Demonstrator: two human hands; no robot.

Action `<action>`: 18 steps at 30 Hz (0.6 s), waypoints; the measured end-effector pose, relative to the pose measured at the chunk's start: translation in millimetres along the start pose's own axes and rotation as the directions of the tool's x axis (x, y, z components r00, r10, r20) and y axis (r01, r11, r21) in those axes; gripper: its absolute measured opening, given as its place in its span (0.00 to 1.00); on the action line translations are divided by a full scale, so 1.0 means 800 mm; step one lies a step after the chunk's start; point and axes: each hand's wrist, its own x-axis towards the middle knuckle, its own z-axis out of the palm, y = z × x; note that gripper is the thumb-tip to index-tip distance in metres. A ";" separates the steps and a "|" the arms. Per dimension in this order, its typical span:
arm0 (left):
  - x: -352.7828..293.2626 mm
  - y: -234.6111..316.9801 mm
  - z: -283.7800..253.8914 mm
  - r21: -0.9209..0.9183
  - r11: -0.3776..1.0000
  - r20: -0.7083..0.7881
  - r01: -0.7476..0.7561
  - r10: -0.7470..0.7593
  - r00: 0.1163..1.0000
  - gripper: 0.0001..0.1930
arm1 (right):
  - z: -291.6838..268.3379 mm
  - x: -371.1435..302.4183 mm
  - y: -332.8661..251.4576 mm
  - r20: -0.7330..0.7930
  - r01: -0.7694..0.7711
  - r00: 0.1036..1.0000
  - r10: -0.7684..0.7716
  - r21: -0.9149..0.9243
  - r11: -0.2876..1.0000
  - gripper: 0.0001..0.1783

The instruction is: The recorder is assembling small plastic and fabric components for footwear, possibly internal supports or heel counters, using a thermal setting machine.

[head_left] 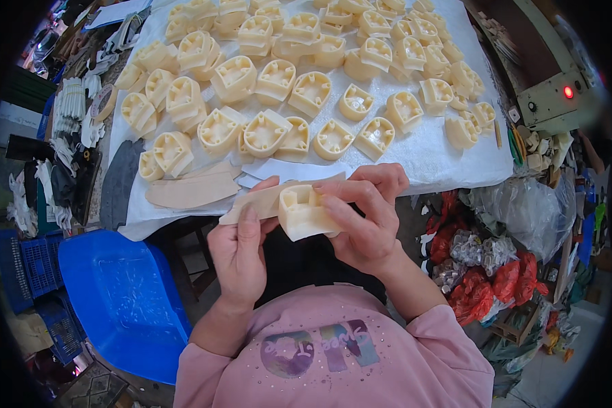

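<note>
My left hand point(239, 251) pinches the left end of a thin, curved beige sheet piece point(260, 202), thumb on its front. My right hand point(368, 228) grips a hollow, cream plastic shoe heel point(302, 219) at its right side, fingers over the upper edge. The heel is held against the front of the beige piece, just off the table's near edge. How much of the two touches is hidden by the fingers. Beyond my hands lie more curved beige pieces point(194, 189) and some white sheets point(296, 168).
Many similar cream heels point(333, 139) cover the white-draped table point(449, 163). A dark curved piece point(121, 180) hangs by its left edge. A blue plastic tub point(126, 299) stands lower left. Red and clear plastic bags point(503, 272) are heaped at right, below a machine with a lit red lamp point(568, 92).
</note>
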 end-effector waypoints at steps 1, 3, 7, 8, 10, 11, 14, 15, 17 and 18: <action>0.001 0.002 -0.005 0.073 0.997 -0.010 -0.030 0.031 0.999 0.20 | -0.003 0.003 -0.003 0.035 0.022 0.999 -0.021 -0.038 0.999 0.19; 0.002 0.004 -0.003 0.104 0.993 -0.005 -0.050 0.051 0.999 0.19 | -0.007 0.009 -0.010 0.072 0.044 0.997 -0.039 -0.074 0.996 0.18; 0.006 0.001 -0.001 0.138 0.989 0.036 -0.056 0.051 0.998 0.19 | -0.011 0.014 -0.010 0.186 0.049 0.982 -0.014 -0.185 0.982 0.18; 0.009 -0.001 -0.001 0.139 0.989 0.035 -0.058 0.054 0.998 0.19 | -0.011 0.015 -0.007 0.223 0.046 0.975 0.003 -0.216 0.975 0.18; 0.008 -0.006 0.000 0.137 0.990 0.036 -0.044 0.040 0.999 0.19 | -0.013 0.016 -0.010 0.245 0.053 0.970 0.004 -0.226 0.973 0.18; 0.007 -0.006 0.001 0.137 0.990 0.036 -0.043 0.038 0.999 0.19 | -0.014 0.016 -0.011 0.265 0.061 0.964 0.004 -0.238 0.969 0.18; 0.007 -0.009 0.002 0.162 0.987 0.034 0.002 -0.007 0.999 0.19 | -0.015 0.019 -0.012 0.317 0.048 0.948 0.030 -0.236 0.971 0.17; 0.006 -0.011 0.003 0.143 0.990 0.031 0.016 -0.020 0.999 0.19 | -0.016 0.020 -0.011 0.317 0.045 0.948 0.033 -0.238 0.970 0.17; 0.006 -0.012 0.005 0.125 0.992 0.031 0.033 -0.037 0.999 0.19 | -0.019 0.021 -0.011 0.358 0.046 0.933 0.038 -0.224 0.974 0.16; 0.005 -0.013 0.005 0.102 0.993 0.031 0.057 -0.060 0.998 0.19 | -0.019 0.021 -0.011 0.357 0.042 0.933 0.043 -0.226 0.973 0.16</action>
